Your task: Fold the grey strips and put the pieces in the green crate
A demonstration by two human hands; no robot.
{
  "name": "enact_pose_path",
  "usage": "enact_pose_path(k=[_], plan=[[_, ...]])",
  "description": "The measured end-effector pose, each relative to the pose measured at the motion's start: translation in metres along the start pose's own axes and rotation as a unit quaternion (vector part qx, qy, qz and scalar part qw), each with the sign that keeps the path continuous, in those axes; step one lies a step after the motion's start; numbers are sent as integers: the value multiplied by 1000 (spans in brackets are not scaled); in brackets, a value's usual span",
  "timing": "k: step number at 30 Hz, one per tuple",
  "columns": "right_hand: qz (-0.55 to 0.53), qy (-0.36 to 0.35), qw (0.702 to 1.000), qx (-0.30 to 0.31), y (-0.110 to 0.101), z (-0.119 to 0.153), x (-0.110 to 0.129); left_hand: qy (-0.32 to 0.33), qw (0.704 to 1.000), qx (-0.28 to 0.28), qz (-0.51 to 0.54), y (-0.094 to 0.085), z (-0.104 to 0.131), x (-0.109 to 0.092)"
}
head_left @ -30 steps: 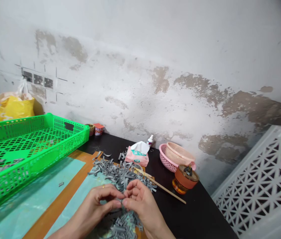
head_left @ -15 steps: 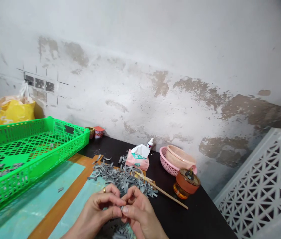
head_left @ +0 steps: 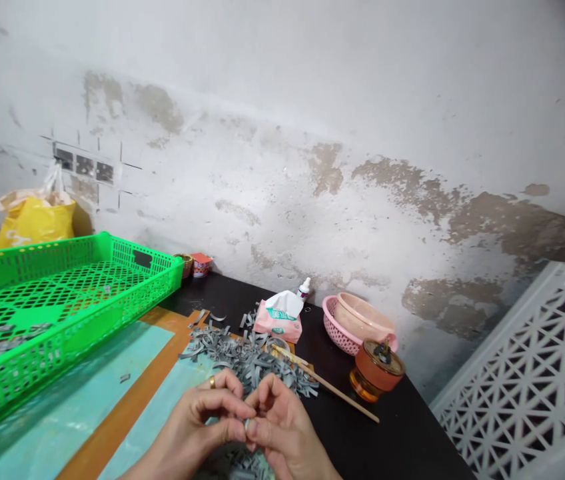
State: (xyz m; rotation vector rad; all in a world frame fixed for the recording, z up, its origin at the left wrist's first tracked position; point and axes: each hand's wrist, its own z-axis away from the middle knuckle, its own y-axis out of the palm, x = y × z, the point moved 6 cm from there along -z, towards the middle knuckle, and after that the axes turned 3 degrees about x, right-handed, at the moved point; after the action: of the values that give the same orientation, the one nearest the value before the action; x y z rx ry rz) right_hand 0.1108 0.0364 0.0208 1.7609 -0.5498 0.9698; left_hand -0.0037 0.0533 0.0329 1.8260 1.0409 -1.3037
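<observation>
My left hand point(head_left: 208, 412) and my right hand point(head_left: 282, 427) meet at the fingertips over the near part of the table. Both are closed in a pinch around a small grey strip point(head_left: 246, 424), of which only a bit shows between thumbs and forefingers. Just beyond them lies a loose pile of grey strips point(head_left: 257, 360). More grey pieces point(head_left: 245, 465) lie below my hands, partly hidden by them. A wooden-handled brush point(head_left: 337, 393) rests with its head by the right side of the pile.
On the left stands a green crate point(head_left: 77, 327) with grey pieces inside. Behind the pile are a tissue pack point(head_left: 280, 327) and a small white bottle point(head_left: 304, 288). Pink baskets point(head_left: 362, 317) and an amber jar point(head_left: 377, 373) stand to the right, near a white plastic lattice point(head_left: 527, 360).
My hands stay pinched together in nearly the same place, with slight finger movement at the strip. The whole view has shifted very slightly.
</observation>
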Motion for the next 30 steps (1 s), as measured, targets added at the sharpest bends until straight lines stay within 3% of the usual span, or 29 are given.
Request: enact_pose_path(k=[8, 17, 30], plan=[[41, 0, 998, -48, -6, 1, 5, 23, 994, 27, -99, 1, 0, -10], [43, 27, 997, -64, -9, 0, 2, 52, 981, 33, -182, -4, 1, -8], [82, -58, 994, -43, -10, -1, -3, 19, 999, -7, -45, -6, 0, 0]])
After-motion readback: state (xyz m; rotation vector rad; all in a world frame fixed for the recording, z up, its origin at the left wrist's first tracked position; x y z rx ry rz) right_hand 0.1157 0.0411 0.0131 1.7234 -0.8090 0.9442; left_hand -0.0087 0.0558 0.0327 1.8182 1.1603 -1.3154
